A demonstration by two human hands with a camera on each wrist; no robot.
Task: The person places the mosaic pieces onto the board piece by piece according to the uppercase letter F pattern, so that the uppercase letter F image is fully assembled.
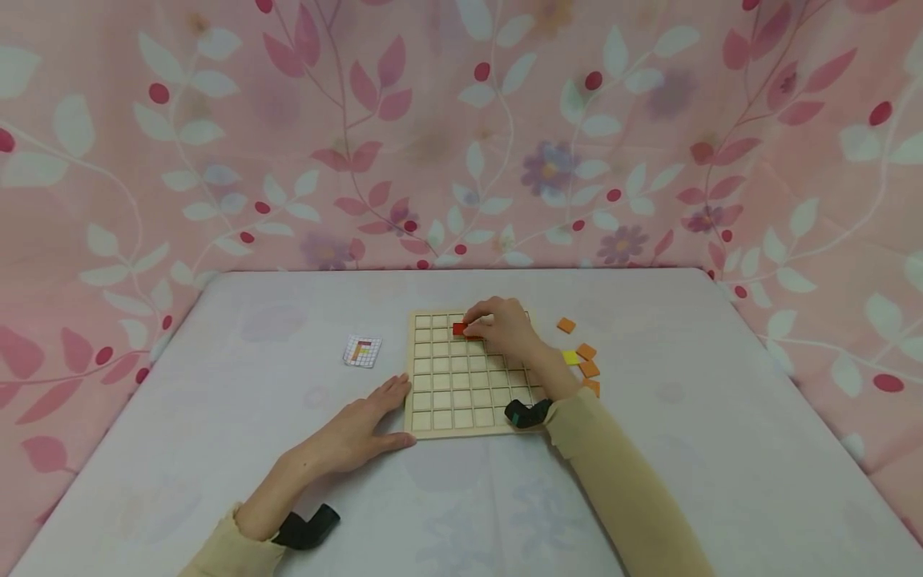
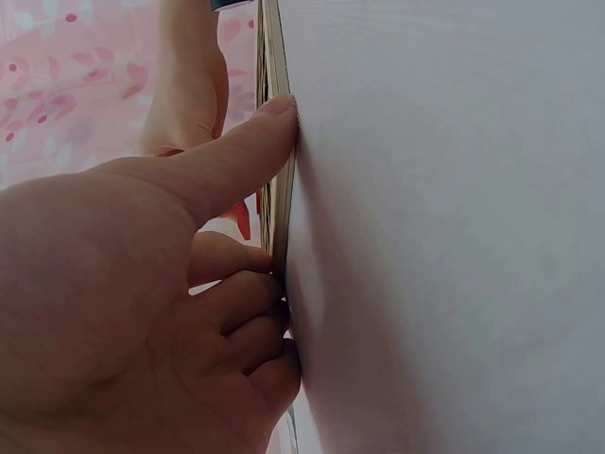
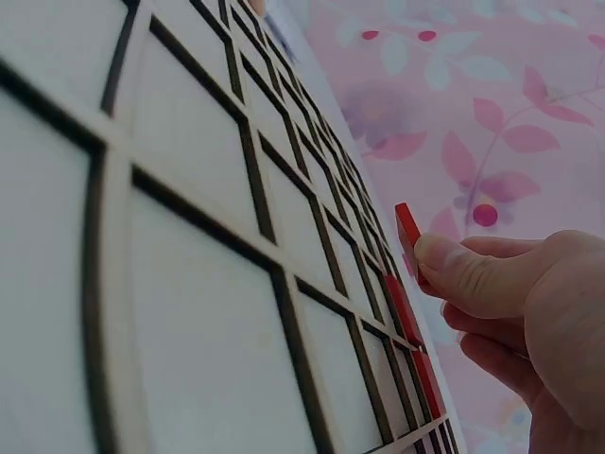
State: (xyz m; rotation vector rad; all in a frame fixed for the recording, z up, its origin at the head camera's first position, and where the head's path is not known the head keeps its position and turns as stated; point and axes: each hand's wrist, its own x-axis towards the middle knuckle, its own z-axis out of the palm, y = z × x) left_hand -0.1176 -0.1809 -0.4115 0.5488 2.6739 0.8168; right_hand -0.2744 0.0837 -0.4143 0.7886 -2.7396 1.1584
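My right hand (image 1: 505, 330) reaches over the far part of the wooden grid board (image 1: 461, 433) and pinches a red tile (image 1: 459, 329) between thumb and fingers. In the right wrist view that red tile (image 3: 408, 232) is held tilted just above the board, and red tiles (image 3: 404, 310) sit in the grid beside it. My left hand (image 1: 353, 433) rests at the board's left edge, fingers and thumb touching it. The left wrist view shows the thumb of my left hand (image 2: 227, 236) against the board's side (image 2: 281, 189).
Several orange tiles (image 1: 566, 325) and a yellow tile (image 1: 570, 357) lie right of the board, partly behind my right forearm. Left of the board lies a small card (image 1: 362, 351) with a coloured grid pattern. A floral cloth hangs behind the table.
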